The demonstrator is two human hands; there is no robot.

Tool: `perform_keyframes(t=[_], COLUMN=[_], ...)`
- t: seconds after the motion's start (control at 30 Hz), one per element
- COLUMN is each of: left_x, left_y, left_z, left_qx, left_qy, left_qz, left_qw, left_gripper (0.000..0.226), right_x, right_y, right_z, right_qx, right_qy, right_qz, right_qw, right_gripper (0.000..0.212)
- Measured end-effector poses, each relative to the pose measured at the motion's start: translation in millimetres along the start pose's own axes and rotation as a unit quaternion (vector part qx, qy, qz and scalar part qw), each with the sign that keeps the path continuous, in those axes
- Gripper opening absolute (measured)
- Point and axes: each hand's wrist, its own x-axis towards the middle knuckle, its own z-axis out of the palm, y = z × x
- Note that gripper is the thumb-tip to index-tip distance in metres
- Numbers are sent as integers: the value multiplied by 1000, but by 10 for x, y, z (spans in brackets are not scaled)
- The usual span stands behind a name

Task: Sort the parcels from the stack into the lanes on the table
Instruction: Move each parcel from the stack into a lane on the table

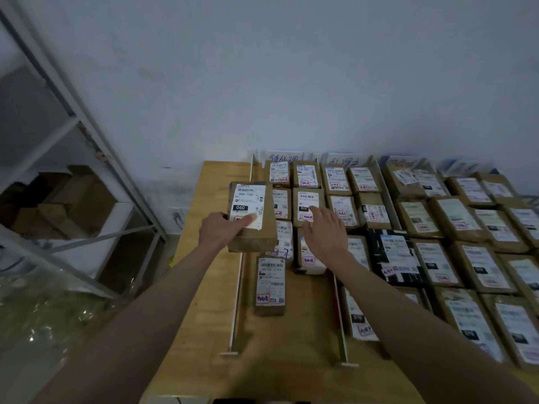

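The left hand [217, 228] holds a brown parcel [251, 217] up over the first lane's left divider [239, 275], thumb on its label, while the right hand [325, 231] reaches out flat over the parcels already lying there, so it seems the parcel next needs a free spot.

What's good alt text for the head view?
The left hand holds a cardboard parcel labelled 060 above the leftmost lane, while the open right hand touches a parcel labelled 010 among rows of labelled parcels on the wooden table.
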Motion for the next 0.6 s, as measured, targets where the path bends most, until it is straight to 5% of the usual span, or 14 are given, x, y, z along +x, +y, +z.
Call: perform_keyframes(t=[0.33,0.5,0.6], left_x=[-1060,-1442,-1562], left_y=[86,89,41], left_z=[896,1227,1409], left_qx=[11,8,12], left_qy=[-22,-36,-40], left_qz=[-16,-10,-1], left_qw=[1000,999,999], left_gripper=[69,41,44], right_x=[-553,-695,-754], right_y=[933,1272,1416], right_z=[-294,-336,-288], right_qx=[9,10,19], right_qy=[-2,4,6], right_qz=[-6,-2,2], right_qw=[1000,1000,1000], right_gripper=[52,49,49])
